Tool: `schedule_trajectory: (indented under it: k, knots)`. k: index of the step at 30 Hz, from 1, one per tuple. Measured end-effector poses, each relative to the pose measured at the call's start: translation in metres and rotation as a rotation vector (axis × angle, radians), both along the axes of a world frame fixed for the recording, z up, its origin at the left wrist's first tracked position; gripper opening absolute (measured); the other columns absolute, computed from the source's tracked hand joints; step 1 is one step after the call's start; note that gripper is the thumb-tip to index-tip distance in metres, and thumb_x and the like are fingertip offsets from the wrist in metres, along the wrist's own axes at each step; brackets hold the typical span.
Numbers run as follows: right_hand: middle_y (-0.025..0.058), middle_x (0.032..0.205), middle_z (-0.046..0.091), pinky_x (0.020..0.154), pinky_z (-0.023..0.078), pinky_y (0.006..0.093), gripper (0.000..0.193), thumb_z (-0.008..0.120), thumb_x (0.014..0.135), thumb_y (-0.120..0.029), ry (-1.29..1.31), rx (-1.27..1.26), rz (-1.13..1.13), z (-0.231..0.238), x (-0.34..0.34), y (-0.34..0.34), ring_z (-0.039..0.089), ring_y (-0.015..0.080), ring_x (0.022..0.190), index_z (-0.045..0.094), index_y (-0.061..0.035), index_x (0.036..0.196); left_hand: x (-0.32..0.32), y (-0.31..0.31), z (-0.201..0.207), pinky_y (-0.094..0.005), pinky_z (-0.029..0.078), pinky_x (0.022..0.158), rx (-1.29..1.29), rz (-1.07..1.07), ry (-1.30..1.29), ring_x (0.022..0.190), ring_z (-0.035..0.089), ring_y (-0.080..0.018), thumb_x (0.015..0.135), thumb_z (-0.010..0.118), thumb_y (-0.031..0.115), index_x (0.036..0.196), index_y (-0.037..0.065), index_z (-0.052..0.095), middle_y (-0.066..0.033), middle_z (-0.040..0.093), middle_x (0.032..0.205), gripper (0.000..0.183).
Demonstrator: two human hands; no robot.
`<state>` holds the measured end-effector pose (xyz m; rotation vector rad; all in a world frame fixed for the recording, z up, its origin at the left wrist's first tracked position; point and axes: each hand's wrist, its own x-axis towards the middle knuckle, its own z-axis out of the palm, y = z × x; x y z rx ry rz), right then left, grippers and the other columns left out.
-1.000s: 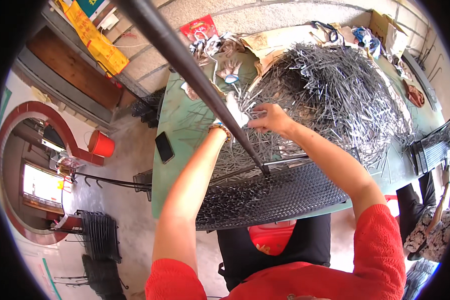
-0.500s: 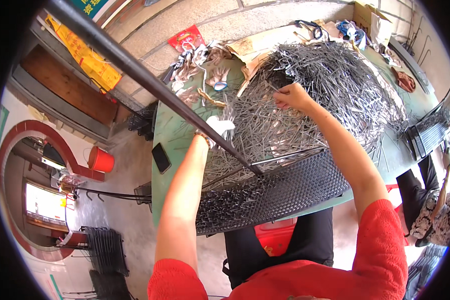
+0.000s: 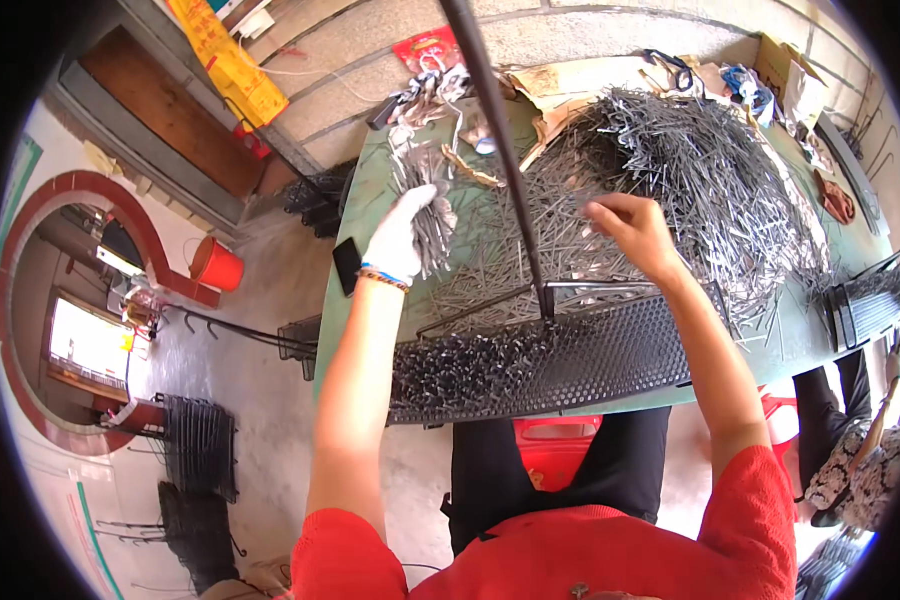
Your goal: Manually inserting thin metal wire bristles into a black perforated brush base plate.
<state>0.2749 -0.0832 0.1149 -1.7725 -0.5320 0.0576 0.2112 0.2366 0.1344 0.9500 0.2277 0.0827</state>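
My left hand [image 3: 398,238], in a white glove, is closed around a bundle of thin grey metal strips [image 3: 432,205] above the left part of the table. My right hand [image 3: 632,230], bare, hovers at the edge of a large heap of dark metal strips [image 3: 710,190]. Its thumb and forefinger are pinched together; whether a strip is between them I cannot make out. Close to me on the table's near edge is a black perforated rack [image 3: 620,350]. Short strip ends [image 3: 470,375] stand packed in its left half, while the right half shows bare holes.
A dark rod [image 3: 505,150] rises from the rack past my view. A phone [image 3: 347,265] lies at the green table's [image 3: 370,185] left edge. Gloves and cardboard [image 3: 570,85] lie at the back. On the floor at left stands a red bucket [image 3: 217,264]. Another person [image 3: 860,470] is at right.
My left hand has lifted to the left and now shows the strip bundle upright. My right hand has moved slightly right and nearer. The whole view has turned a little.
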Motion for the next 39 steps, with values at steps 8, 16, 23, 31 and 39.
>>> schedule_trajectory:
  k: [8, 16, 23, 31, 39]
  knots:
    - [0.0066, 0.092, 0.067, 0.073, 0.047, 0.0245, 0.025, 0.062, 0.092, -0.019, -0.264, -0.180, -0.588, -0.092, -0.060, -0.157, 0.061, 0.0112, 0.083, 0.067, 0.0012, 0.107, -0.160, -0.053, 0.025, -0.0310, 0.052, 0.054, 0.067, 0.242, 0.020, 0.061, 0.061, -0.0168, 0.088, 0.060, 0.011, 0.106, -0.002, 0.060, -0.0088, 0.064, 0.078, 0.022]
    - [0.0172, 0.122, 0.060, 0.095, 0.042, 0.0300, 0.045, 0.061, 0.093, -0.026, -0.087, -0.071, -0.576, -0.156, -0.101, -0.196, 0.057, 0.0202, 0.110, 0.054, 0.0040, 0.126, -0.283, -0.091, -0.062, -0.0314, 0.053, 0.058, 0.103, 0.344, 0.066, 0.063, 0.061, -0.0159, 0.084, 0.062, 0.006, 0.113, 0.001, 0.056, -0.0070, 0.064, 0.087, 0.030]
    - [0.0187, 0.111, 0.064, 0.089, 0.045, 0.0321, 0.048, 0.067, 0.089, -0.031, -0.150, -0.205, -0.759, -0.157, -0.113, -0.188, 0.061, 0.0240, 0.100, 0.059, 0.0051, 0.120, -0.317, -0.097, -0.136, -0.0279, 0.054, 0.057, 0.232, 0.752, 0.319, 0.062, 0.059, -0.0119, 0.086, 0.061, 0.001, 0.108, 0.007, 0.054, -0.0022, 0.060, 0.083, 0.024]
    - [0.0203, 0.113, 0.062, 0.090, 0.044, 0.0353, 0.047, 0.067, 0.088, -0.031, -0.216, -0.167, -0.912, -0.176, -0.117, -0.180, 0.060, 0.0280, 0.101, 0.059, 0.0007, 0.122, -0.280, -0.094, -0.171, -0.0270, 0.055, 0.060, 0.366, 0.964, 0.275, 0.066, 0.061, -0.0136, 0.086, 0.059, -0.005, 0.134, 0.009, 0.030, -0.0072, 0.060, 0.092, 0.058]
    - [0.0151, 0.112, 0.063, 0.088, 0.046, 0.0334, 0.043, 0.068, 0.088, -0.027, -0.141, 0.011, -1.023, -0.181, -0.120, -0.169, 0.059, 0.0233, 0.097, 0.060, 0.0017, 0.120, -0.254, -0.080, -0.189, -0.0320, 0.050, 0.089, 0.532, 1.042, 0.282, 0.106, 0.056, -0.0204, 0.086, 0.057, -0.004, 0.142, 0.005, 0.023, -0.0128, 0.047, 0.130, 0.067]
